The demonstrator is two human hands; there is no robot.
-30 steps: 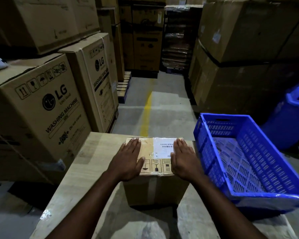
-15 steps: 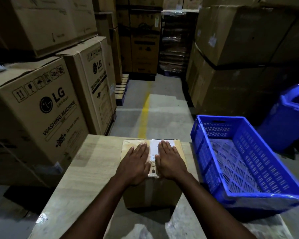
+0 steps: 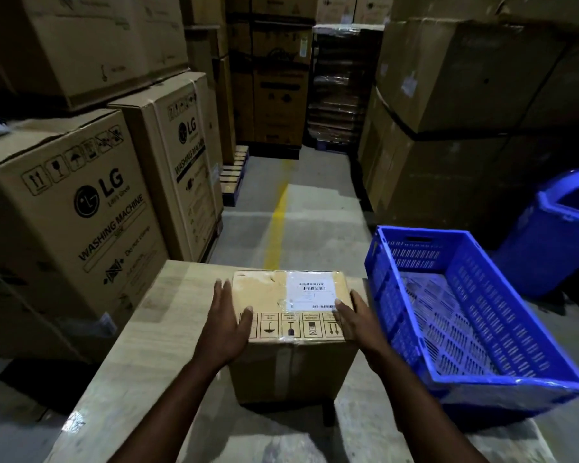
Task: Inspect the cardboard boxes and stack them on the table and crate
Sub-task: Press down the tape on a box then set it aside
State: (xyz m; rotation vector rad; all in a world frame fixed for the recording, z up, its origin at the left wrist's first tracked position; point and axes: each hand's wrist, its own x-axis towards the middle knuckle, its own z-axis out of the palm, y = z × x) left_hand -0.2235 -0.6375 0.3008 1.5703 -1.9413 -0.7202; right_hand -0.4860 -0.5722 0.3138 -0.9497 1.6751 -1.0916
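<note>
Presses the left hand [image 3: 226, 324] flat against the left side of the cardboard box [image 3: 291, 305], fingers straight and pointing forward, thumb laid over the top edge. Does the same with the right hand [image 3: 356, 320] on the right side, thumb resting on the top face at the corner of the white label [image 3: 311, 290]. Clamps the box between two flat palms, with no finger curled around it.

Has the box upright on the tabletop [image 3: 131, 345], near the far edge. Plain brown corrugated card, sharp-edged, a little creased on top. Carries a smooth paper label with barcodes, a row of black handling symbols in squares along the near top edge, and a pale strip of tape down the middle of the front face.

Pale wood grain on the tabletop, glossy in one spot, dull and grey closer in. Just to the right, a blue crate [image 3: 482, 329]: rectangular hard plastic, walls and floor pierced with many slots; cannot tell whether touching the box.

Further out, big brown cartons [image 3: 64, 202] at left printed "LG WASHING MACHINE", a grey concrete floor [image 3: 315, 208] with a yellow line [image 3: 276, 222], and a blue plastic bin [image 3: 565, 235] at far right.
</note>
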